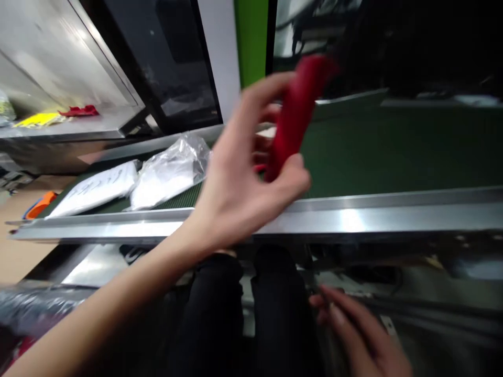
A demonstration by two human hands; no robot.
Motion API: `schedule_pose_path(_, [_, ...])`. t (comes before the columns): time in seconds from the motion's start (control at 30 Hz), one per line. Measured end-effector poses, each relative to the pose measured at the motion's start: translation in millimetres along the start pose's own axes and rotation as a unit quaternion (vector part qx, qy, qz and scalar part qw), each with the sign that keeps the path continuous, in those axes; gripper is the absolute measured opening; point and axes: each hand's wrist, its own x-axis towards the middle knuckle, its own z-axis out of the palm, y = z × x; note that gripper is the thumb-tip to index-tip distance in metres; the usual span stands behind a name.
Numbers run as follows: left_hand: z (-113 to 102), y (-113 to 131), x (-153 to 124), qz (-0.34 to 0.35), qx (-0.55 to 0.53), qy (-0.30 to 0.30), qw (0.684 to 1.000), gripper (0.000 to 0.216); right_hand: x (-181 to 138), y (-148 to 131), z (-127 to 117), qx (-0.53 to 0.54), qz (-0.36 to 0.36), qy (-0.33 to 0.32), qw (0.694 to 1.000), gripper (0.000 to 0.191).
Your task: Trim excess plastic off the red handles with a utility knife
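Note:
My left hand (243, 173) is raised over the green conveyor belt (393, 152) and grips a red, elongated item (296, 112) between thumb and fingers; the item is blurred by motion. My right hand (353, 330) hangs low at the lower right, below the belt's steel rail (373, 217), with its fingers stretched loosely and nothing visible in them. My legs in black trousers (243, 314) show beneath the rail.
Two clear plastic bags with white contents (168, 170) (96, 188) lie on the belt at the left. A steel shelf (78, 128) at upper left carries a red piece (80, 110) and a yellow piece (37, 120). An orange object (39, 204) sits at the left edge.

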Motion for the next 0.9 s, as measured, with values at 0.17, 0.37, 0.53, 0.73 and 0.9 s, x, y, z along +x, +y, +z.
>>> schedule_pose_path(0.17, [-33.4, 27.5, -142.4, -0.347, -0.088, -0.021, 0.934, 0.053, -17.6, 8.0, -11.8, 0.011, 0.103, -0.003, 0.995, 0.025])
schedule_pose_path(0.37, [-2.7, 7.5, -223.0, -0.661, -0.375, 0.099, 0.642, 0.014, -8.2, -23.2, 14.4, -0.021, -0.061, -0.112, 0.992, 0.034])
schedule_pose_path(0.53, [-8.7, 12.2, -214.2, -0.598, -0.402, 0.108, 0.685, 0.023, 7.2, -43.7, 35.0, -0.015, -0.168, -0.189, 0.967, 0.037])
schedule_pose_path(0.73, [-15.3, 20.0, -213.7, -0.54, -0.474, 0.137, 0.681, 0.021, 12.5, -65.1, 54.9, -0.012, -0.227, -0.209, 0.951, 0.036])
schedule_pose_path(0.9, [-24.8, 23.5, -216.6, -0.533, -0.497, 0.143, 0.67, 0.021, 16.7, -79.3, 59.0, -0.041, -0.268, -0.202, 0.941, 0.037])
